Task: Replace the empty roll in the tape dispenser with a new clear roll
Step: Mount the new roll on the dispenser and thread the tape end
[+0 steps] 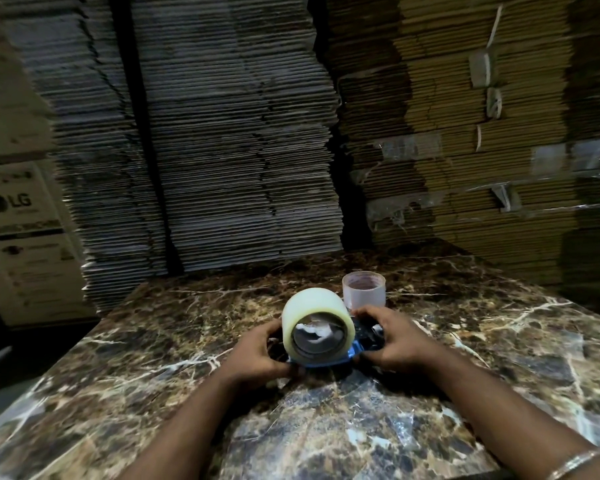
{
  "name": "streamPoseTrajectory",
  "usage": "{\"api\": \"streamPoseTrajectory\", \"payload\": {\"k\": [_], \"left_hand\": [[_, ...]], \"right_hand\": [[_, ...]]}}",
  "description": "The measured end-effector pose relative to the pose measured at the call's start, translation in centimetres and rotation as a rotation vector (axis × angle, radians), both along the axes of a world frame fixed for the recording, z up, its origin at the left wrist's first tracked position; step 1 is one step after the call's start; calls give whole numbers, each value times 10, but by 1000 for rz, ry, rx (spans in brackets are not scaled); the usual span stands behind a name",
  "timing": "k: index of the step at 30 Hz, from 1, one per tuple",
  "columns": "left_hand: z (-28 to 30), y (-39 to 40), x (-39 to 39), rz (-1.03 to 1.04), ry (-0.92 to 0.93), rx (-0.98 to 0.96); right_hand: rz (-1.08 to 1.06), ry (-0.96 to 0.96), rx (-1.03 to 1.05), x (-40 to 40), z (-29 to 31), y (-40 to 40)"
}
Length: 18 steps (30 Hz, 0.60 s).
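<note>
both hands, left hand (261, 351) and right hand (394, 344), grip the blue tape dispenser (352, 351) mid-tabletop (499, 341), new clear tape roll (317, 327) mounted. press the roll fully onto its hub, squarely. the empty core (363, 289) stands just behind, toward the far edge.

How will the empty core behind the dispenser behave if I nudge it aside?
The empty core looks thin-walled and hollow, so probably very light. It stands on end on the table, so it should slide. If tipped, it would likely roll.
</note>
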<state>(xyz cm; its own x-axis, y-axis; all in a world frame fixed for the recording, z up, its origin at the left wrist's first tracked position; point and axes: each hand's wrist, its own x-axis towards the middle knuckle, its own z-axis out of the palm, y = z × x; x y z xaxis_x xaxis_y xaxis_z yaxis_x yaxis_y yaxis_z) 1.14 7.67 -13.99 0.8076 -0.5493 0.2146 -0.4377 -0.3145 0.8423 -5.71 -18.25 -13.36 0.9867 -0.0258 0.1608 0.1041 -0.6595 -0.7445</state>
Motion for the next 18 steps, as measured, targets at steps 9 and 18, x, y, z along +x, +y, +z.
{"api": "streamPoseTrajectory", "payload": {"k": [9, 18], "left_hand": [[-6, 1, 4, 37, -34, 32], [-3, -1, 4, 26, -80, 90]], "right_hand": [[5, -92, -263, 2, -1, 3], [26, -101, -350, 2, -6, 4]]}}
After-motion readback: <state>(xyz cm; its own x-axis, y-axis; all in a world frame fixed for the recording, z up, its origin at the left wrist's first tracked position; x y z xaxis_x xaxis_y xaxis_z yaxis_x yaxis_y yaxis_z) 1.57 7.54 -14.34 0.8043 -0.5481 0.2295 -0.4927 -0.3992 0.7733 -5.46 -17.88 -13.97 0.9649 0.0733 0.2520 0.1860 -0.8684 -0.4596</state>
